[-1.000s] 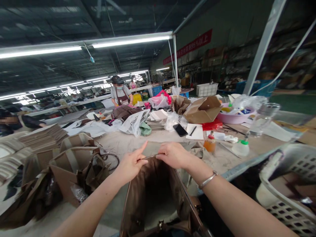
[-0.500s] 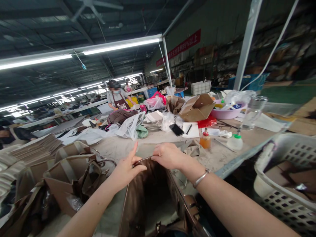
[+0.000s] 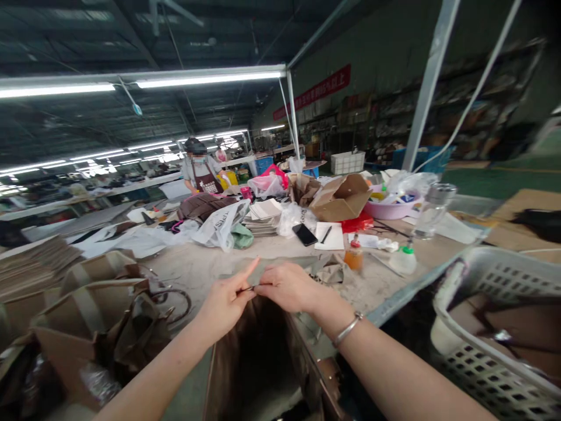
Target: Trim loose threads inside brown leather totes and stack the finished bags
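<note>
A brown handbag (image 3: 214, 374) stands open in front of me, its dark inside facing up. At its far rim, my left hand (image 3: 225, 307) pinches the edge between thumb and bent fingers, with the index finger stretched forward. Close beside it, my right hand (image 3: 283, 286) has its fingers curled over the same rim. A silver bangle (image 3: 348, 330) circles the right wrist. Both hands nearly touch. The bag's lower part is out of view.
Several tan bags (image 3: 65, 327) stand at the left. A white plastic basket (image 3: 451, 304) with brown pieces is at the right. On the table (image 3: 193, 263) lie a phone (image 3: 304, 234), an orange bottle (image 3: 353, 257), a green-capped bottle (image 3: 404, 260) and plastic bags (image 3: 223, 225). Another person (image 3: 204, 172) stands across.
My left thumb and fingers have closed on the bag's rim, where they were spread apart before. The right hand has shifted slightly left along with the view.
</note>
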{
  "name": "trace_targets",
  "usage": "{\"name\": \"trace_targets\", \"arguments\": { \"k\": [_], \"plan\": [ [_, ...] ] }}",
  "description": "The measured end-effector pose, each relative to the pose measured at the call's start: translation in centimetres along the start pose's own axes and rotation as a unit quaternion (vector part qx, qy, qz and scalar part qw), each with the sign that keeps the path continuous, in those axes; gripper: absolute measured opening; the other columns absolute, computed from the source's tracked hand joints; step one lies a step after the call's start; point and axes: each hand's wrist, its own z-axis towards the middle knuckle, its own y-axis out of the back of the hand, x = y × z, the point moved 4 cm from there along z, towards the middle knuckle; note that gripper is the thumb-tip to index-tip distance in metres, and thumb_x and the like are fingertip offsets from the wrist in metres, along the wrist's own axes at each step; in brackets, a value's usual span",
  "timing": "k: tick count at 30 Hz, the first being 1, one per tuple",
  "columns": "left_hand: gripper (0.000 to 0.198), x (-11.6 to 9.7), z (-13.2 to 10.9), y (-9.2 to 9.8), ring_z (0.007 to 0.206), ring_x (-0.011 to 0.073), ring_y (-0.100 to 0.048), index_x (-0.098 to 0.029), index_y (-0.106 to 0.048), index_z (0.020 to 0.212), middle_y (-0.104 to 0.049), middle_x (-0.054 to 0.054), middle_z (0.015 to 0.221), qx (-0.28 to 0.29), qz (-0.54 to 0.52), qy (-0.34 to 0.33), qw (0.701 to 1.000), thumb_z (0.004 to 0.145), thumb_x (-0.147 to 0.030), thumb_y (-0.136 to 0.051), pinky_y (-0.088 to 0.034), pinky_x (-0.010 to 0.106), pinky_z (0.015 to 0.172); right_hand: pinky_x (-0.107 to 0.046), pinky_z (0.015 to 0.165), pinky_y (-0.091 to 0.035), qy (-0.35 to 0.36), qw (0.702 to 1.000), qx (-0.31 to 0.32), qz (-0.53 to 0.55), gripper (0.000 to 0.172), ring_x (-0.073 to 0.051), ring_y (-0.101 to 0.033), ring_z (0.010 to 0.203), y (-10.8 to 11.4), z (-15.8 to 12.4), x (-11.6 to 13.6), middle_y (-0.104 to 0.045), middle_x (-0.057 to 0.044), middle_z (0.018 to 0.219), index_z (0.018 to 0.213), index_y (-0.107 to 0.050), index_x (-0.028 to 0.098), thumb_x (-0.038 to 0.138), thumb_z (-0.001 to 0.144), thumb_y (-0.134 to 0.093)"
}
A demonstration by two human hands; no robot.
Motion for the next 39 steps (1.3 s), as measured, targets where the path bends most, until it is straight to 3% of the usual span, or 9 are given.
{"name": "trace_targets", "arguments": {
  "k": [3,7,11,15,20,23,30,35,39],
  "plan": [
    [0.063,0.4,0.2,0.0,0.054,0.0094,-0.036,-0.026,-0.027,0.142,-0.043,-0.009,0.057,-0.002,0.01,0.024,1.0,0.083,-0.031,-0.047,-0.031,0.019,0.054,-0.026,0.069,-0.041,-0.02,0.98,0.001,0.2,0.035,-0.014,-0.052,0.07,-0.9,-0.3,-1.7,-0.056,-0.001,0.073,0.076,-0.069,0.017,0.041,0.088,-0.047],
    [0.065,1.6,0.5,0.0,0.055,0.0106,-0.039,-0.027,-0.022,0.144,-0.047,-0.009,0.057,-0.013,0.037,0.046,0.998,0.085,-0.042,-0.045,-0.032,0.02,0.055,-0.03,0.071,-0.047,-0.132,0.858,-0.133,0.477,0.064,-0.015,-0.055,0.074,-2.0,-2.1,-7.5,-0.056,-0.004,0.084,0.12,-0.057,0.017,0.061,0.09,-0.022],
    [0.065,2.3,0.7,-0.3,0.059,0.011,-0.043,-0.028,-0.022,0.143,-0.055,-0.008,0.065,-0.011,0.04,0.047,0.998,0.085,-0.045,-0.044,-0.035,0.02,0.06,-0.04,0.092,-0.04,-0.291,0.868,-0.233,0.328,0.063,-0.023,-0.053,0.101,-3.9,-6.0,-13.7,-0.054,-0.011,0.113,0.128,-0.052,0.018,0.06,0.081,-0.045],
    [0.066,2.0,0.8,-0.3,0.057,0.0113,-0.043,-0.026,-0.023,0.143,-0.056,-0.008,0.063,-0.019,0.042,0.066,0.997,0.084,-0.045,-0.045,-0.034,0.021,0.059,-0.048,0.104,-0.022,-0.337,0.933,-0.12,0.033,0.084,-0.037,-0.025,0.129,-7.6,-8.3,-16.2,-0.033,-0.01,0.142,0.132,-0.047,0.023,0.048,0.057,-0.074],
    [0.073,1.0,0.3,0.0,0.058,0.0123,-0.047,-0.023,-0.014,0.146,-0.059,-0.008,0.062,-0.022,-0.005,0.094,0.995,0.083,-0.038,-0.048,-0.035,0.022,0.059,-0.038,0.094,-0.035,-0.317,0.944,-0.075,-0.058,0.016,-0.028,-0.05,0.105,-9.2,-8.7,-16.6,-0.064,-0.012,0.096,0.077,-0.07,0.016,0.019,0.072,-0.054],
    [0.089,1.0,-0.1,0.3,0.064,0.0139,-0.054,-0.016,-0.004,0.146,-0.065,-0.005,0.07,-0.019,-0.079,0.129,0.988,0.077,-0.035,-0.056,-0.039,0.023,0.063,-0.036,0.085,-0.041,-0.326,0.934,-0.136,-0.045,0.029,-0.025,-0.055,0.094,-6.7,-8.7,-16.8,-0.063,-0.013,0.089,0.076,-0.066,0.014,0.016,0.078,-0.038],
    [0.1,1.0,-0.4,0.5,0.071,0.0152,-0.06,-0.016,-0.003,0.146,-0.069,-0.001,0.082,-0.021,-0.186,0.138,0.973,0.069,-0.028,-0.065,-0.042,0.026,0.069,-0.029,0.076,-0.044,-0.198,0.931,-0.241,0.192,0.027,-0.021,-0.058,0.09,1.4,-5.5,-9.8,-0.065,-0.005,0.088,0.094,-0.063,0.016,0.029,0.08,-0.044],
    [0.1,1.2,-0.2,0.4,0.064,0.0139,-0.056,-0.015,-0.002,0.146,-0.064,-0.003,0.071,-0.021,-0.206,0.123,0.97,0.066,-0.018,-0.062,-0.041,0.024,0.061,-0.023,0.068,-0.041,-0.028,0.99,-0.085,0.11,0.018,-0.014,-0.055,0.071,1.9,0.4,-0.8,-0.062,-0.002,0.074,0.072,-0.061,0.017,0.013,0.075,-0.044],
    [0.093,1.6,-0.4,1.0,0.053,0.0104,-0.046,-0.013,-0.01,0.146,-0.051,-0.009,0.056,-0.052,-0.172,0.123,0.976,0.065,-0.012,-0.057,-0.034,0.021,0.051,-0.022,0.064,-0.039,0.011,1.0,0.029,-0.001,0.015,-0.014,-0.056,0.069,0.0,2.5,1.7,-0.063,-0.002,0.071,0.065,-0.06,0.017,0.009,0.07,-0.048]
  ]
}}
